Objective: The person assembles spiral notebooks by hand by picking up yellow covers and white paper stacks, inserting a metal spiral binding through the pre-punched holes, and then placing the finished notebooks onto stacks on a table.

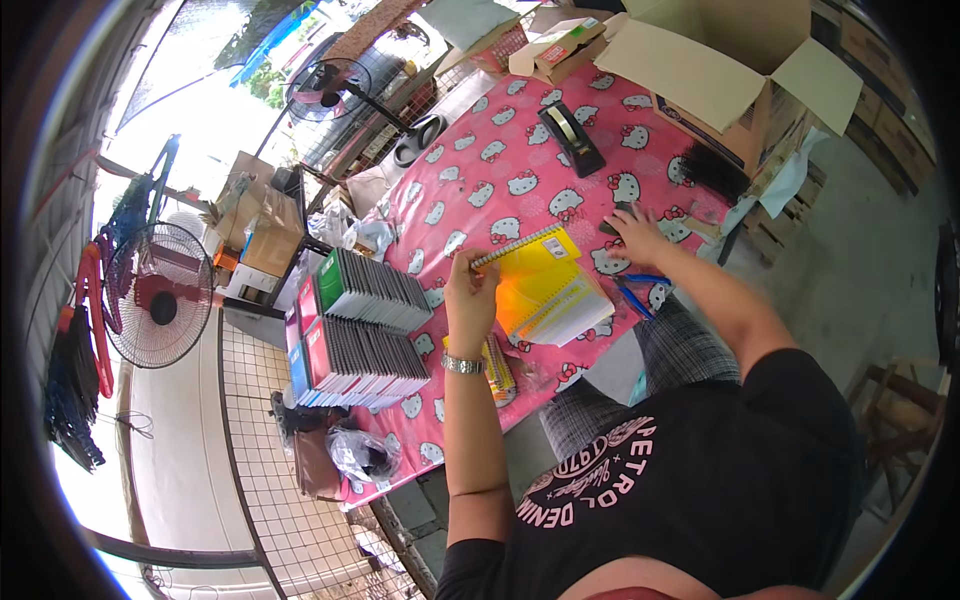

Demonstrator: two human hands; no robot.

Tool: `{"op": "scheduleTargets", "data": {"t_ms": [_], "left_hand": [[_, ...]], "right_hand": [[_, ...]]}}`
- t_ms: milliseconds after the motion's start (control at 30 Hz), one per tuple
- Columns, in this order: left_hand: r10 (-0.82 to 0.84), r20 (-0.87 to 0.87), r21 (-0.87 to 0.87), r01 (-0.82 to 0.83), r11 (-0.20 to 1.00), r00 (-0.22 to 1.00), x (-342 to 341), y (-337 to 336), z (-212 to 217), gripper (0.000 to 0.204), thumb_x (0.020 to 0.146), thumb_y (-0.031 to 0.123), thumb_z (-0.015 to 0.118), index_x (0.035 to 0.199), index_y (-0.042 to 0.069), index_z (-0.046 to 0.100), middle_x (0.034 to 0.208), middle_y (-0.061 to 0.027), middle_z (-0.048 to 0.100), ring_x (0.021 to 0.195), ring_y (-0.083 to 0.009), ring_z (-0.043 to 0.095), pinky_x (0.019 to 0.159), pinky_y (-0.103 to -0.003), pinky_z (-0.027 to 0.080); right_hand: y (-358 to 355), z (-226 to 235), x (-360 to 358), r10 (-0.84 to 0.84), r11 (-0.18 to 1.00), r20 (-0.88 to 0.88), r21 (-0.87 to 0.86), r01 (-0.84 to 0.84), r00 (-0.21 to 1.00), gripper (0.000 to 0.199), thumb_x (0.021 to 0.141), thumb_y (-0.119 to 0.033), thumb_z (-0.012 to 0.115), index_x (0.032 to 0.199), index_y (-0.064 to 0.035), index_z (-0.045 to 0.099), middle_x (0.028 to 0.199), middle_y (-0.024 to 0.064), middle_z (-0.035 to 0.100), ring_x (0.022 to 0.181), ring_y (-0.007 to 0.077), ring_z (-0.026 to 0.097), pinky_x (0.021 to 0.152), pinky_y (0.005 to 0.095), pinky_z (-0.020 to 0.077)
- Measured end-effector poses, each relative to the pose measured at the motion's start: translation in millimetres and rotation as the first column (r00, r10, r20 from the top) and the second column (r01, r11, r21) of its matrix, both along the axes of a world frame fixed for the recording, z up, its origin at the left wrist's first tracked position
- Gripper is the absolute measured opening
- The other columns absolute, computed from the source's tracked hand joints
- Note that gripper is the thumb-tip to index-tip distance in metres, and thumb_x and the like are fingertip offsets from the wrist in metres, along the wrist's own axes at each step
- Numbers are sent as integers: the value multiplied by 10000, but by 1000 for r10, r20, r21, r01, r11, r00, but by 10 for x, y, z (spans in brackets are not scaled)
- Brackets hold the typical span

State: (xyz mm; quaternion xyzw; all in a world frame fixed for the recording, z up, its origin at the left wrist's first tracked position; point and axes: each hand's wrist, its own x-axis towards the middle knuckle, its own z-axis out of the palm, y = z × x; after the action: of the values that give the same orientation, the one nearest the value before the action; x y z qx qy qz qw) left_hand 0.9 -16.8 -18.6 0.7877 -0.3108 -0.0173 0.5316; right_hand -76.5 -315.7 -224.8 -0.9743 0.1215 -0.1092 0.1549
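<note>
My left hand (470,290) pinches the left end of a yellow spiral notebook (535,252), whose coil runs along its upper edge. The notebook is tilted over a stack of yellow-covered notebooks (565,308). To the right, my right hand (637,238) reaches across the table with its fingers spread. A small dark object (622,216) lies at its fingertips; its kind is unclear, and the hand partly covers it. Blue-handled pliers (638,292) lie between the right forearm and the yellow stack.
Several stacks of spiral notebooks (365,350) stand left on the pink patterned tablecloth (480,190). A tape dispenser (572,140) sits farther back. Thin black strands (712,175) lie bundled beside a large open carton (700,70). Two fans, one a pink-centred fan (160,295), stand left.
</note>
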Motion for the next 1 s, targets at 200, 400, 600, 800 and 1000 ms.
{"op": "scheduleTargets", "data": {"t_ms": [200,400,600,800,1000], "left_hand": [[17,-177,-230,-59,971,984,-130,20,-77,174,962,72,589,1091,-44,586,871,-62,647,707,-120,645,614,-251,555],[111,-91,-207,-128,970,990,-197,23,-219,167,962,76,600,1060,-59,602,867,-69,666,716,-134,682,631,-241,548],[102,-106,-314,-131,940,989,-316,104,-340,133,952,55,611,1017,-60,607,844,-59,662,715,-130,680,638,-242,548],[93,-126,-313,-129,941,988,-424,46,-239,152,970,92,596,995,-57,612,879,-63,656,729,-136,668,658,-259,566],[157,-78,-237,-172,956,984,-387,77,-252,151,977,94,580,972,-56,598,882,-68,638,768,-143,665,661,-273,588]], "right_hand": [[678,-199,-976,5,998,79,-62,0,997,674,822,-424,681,1363,-68,493,1406,207,439,1358,408,353,1088,575,288],[471,165,-760,-33,977,53,213,21,998,504,936,-405,536,1337,-99,521,1419,169,461,1366,315,376,1124,580,236],[829,-444,-808,38,973,137,-232,-5,990,492,958,-432,487,1367,-158,507,1460,102,446,1388,303,353,1146,633,136],[959,-523,-1092,-122,992,372,86,97,920,566,934,-450,529,1407,-145,475,1537,109,324,1447,373,225,1161,606,94],[968,-499,-1176,-61,998,209,4,61,976,582,935,-472,519,1426,-165,464,1557,111,273,1453,465,117,1133,660,85]]}}
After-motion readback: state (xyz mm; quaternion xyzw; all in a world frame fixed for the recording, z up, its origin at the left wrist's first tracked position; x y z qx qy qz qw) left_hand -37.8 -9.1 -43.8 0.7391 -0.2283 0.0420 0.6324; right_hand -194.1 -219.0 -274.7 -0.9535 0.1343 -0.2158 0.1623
